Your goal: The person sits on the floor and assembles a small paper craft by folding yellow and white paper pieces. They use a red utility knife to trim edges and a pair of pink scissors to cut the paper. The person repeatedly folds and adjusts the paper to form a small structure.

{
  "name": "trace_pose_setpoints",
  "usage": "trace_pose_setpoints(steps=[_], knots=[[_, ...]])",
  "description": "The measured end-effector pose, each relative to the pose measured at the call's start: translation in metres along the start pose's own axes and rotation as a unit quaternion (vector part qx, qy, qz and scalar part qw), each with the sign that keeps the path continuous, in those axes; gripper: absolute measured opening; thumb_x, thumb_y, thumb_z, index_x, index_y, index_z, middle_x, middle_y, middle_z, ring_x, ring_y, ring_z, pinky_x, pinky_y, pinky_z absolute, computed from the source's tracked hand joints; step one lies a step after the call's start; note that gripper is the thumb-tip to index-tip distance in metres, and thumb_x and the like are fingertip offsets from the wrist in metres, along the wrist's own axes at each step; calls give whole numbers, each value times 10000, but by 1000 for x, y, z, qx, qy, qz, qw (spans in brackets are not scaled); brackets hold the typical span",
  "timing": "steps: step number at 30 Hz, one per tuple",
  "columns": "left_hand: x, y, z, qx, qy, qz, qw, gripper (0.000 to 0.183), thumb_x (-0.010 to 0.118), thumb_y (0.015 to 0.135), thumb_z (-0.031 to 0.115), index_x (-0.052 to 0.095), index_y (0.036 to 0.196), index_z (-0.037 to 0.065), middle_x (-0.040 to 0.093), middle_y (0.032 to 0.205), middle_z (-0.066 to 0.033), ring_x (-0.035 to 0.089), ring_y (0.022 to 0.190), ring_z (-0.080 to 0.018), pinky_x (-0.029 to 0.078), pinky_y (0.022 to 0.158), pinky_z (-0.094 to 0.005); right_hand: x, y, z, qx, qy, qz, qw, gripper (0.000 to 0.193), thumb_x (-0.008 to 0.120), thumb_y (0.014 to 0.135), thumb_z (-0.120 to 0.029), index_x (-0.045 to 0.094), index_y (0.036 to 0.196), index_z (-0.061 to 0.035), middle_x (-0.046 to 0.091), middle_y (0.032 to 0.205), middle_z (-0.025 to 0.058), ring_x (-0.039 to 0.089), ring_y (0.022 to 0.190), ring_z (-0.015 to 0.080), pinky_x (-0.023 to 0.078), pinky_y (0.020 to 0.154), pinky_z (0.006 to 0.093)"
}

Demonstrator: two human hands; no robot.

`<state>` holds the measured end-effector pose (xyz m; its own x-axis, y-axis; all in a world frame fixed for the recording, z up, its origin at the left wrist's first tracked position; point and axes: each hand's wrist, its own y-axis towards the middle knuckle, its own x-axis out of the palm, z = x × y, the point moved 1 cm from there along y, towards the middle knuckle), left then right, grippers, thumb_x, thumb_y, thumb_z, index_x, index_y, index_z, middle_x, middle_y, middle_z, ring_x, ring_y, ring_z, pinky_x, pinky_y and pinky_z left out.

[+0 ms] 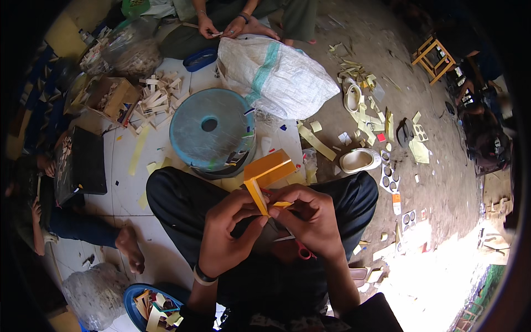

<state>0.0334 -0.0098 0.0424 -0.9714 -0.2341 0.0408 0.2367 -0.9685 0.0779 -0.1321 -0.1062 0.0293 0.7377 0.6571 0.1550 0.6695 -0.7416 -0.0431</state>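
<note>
Above my lap, my left hand (231, 227) is closed on a yellow-orange folded piece (269, 169), which looks like card or thin wood. A broad panel of it sticks up and to the right, and a narrow side runs down between my fingers. My right hand (310, 218) pinches the lower end of the same piece, where a small yellow flap (283, 204) shows at the fingertips. Whether this flap is part of the piece I cannot tell. Scissors with red handles (304, 252) lie on my lap below the right hand, partly hidden.
A round blue-grey stand (191, 130) is in front of my knees. Beyond it lie a white woven sack (287, 77) and a heap of wooden pieces (157, 102). A blue basin (133, 310) stands at lower left. Two people sit nearby. Paper scraps and pale clogs (358, 160) litter the right.
</note>
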Motion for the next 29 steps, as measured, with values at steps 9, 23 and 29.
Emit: trace_pose_setpoints(steps=[9, 23, 29], knots=[[4, -8, -1, 9, 22, 0, 1000, 390, 652, 900, -196, 609, 1265, -65, 647, 1253, -129, 668, 1209, -208, 523, 1080, -349, 6, -8, 1, -47, -63, 41, 996, 146, 729, 922, 98, 685, 1056, 59, 709, 1129, 126, 700, 1092, 178, 568, 983, 322], [22, -13, 6, 24, 39, 69, 997, 337, 692, 862, -176, 661, 1181, -73, 637, 1133, -133, 691, 1078, -193, 552, 980, -295, 13, -15, -15, -78, -33, 96, 992, 218, 778, 856, 115, 710, 1048, 37, 755, 1030, 104, 736, 1040, 181, 571, 1004, 366], [19, -14, 11, 49, 139, 35, 989, 332, 706, 881, -130, 694, 1188, -8, 648, 1155, -140, 716, 1096, -238, 571, 971, -312, 7, -23, -13, -39, 25, 96, 994, 501, 809, 850, 108, 602, 1299, 21, 763, 1064, 111, 743, 1050, 180, 587, 949, 314]])
